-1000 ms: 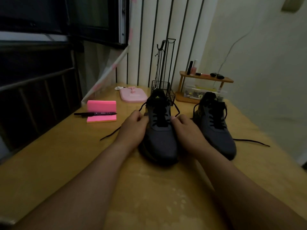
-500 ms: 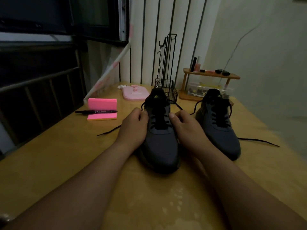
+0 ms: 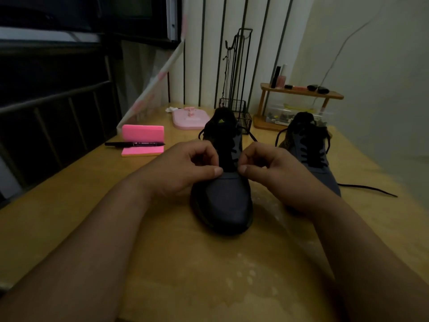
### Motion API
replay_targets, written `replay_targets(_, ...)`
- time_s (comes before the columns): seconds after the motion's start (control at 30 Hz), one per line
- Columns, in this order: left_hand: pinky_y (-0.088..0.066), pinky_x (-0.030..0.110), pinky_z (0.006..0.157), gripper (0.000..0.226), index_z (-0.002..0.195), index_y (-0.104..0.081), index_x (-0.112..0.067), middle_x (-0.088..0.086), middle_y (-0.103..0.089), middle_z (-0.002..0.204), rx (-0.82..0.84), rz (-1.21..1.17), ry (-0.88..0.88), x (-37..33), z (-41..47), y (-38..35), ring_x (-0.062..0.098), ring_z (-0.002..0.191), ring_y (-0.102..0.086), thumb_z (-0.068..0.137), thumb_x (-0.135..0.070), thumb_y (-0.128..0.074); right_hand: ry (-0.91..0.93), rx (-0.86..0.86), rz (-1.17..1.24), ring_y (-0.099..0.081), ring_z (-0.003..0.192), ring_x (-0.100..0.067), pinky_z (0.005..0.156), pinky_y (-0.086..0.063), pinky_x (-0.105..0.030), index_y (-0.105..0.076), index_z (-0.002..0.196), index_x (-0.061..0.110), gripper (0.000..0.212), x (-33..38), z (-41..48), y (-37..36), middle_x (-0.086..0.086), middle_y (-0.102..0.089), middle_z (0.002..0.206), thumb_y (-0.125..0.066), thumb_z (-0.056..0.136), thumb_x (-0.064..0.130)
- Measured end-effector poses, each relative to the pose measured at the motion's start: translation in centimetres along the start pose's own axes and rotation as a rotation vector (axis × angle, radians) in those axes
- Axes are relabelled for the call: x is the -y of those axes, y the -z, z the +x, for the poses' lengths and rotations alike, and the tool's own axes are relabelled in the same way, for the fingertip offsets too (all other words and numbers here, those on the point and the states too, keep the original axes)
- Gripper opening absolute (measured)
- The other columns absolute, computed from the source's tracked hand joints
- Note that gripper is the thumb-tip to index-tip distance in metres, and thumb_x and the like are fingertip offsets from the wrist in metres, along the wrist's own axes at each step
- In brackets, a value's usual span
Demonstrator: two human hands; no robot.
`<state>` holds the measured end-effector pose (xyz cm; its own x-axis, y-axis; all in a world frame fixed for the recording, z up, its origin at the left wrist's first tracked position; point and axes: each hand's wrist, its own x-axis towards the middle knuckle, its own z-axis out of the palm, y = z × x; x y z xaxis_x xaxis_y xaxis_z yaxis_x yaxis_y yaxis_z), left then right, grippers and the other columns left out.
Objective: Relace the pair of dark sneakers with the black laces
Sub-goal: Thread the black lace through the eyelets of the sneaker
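Starting at your left, a bright pink sticky-note pad [image 3: 142, 140] stands folded open on the yellow wooden table [image 3: 185, 263], with a black marker [image 3: 134, 144] lying across it. Your left hand [image 3: 185, 168] comes next, its fingers curled and its thumb pressed against the lowest row of the black lace [image 3: 232, 159]. It pinches there, though the strand itself is lost against the dark tongue. Between your hands sits the near sneaker [image 3: 224, 198], flat on its sole at the middle of the table. Its long axis runs straight away from you, rounded toe pointing at you and heel toward the wall. Its upper is a dull grey knit, and its sole edge is hard to make out in the dim light. Your right hand [image 3: 274, 173] mirrors the left, pinching the same row from the other side, thumbs close but apart. Partly hidden behind that hand, the second sneaker [image 3: 311, 154] stands roughly parallel, toe toward you, with a loose lace end [image 3: 366, 188] trailing right across the table.
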<state>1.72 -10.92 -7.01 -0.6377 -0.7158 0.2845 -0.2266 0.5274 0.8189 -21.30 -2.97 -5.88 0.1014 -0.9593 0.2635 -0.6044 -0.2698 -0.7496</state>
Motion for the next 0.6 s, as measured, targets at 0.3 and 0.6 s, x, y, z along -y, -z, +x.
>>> replay_targets(0.3,-0.059,0.032,0.091,0.02,0.113,-0.071,-0.031,0.004,-0.07,0.11,-0.063,-0.036,0.026,1.0,0.4,0.0,0.014,0.106,-0.068,0.102,-0.016,-0.064,-0.054,-0.057,0.095,-0.068,0.09,-0.017,0.077,-0.055,-0.035,-0.067,0.107,0.024,0.008,-0.6,0.6,-0.2,0.0,-0.072,0.095,-0.061,0.103,0.02)
replay_targets(0.6,-0.055,0.03,0.078,0.014,0.104,-0.069,-0.037,-0.009,-0.069,0.096,-0.001,0.241,-0.048,0.1,1.2,0.3,0.007,0.092,-0.064,0.103,-0.024,-0.065,0.002,0.097,-0.212,-0.068,0.083,-0.007,0.066,-0.058,-0.024,-0.064,0.102,0.032,0.007,0.7,2.5,1.2,0.006,-0.069,0.096,-0.064,0.102,0.025)
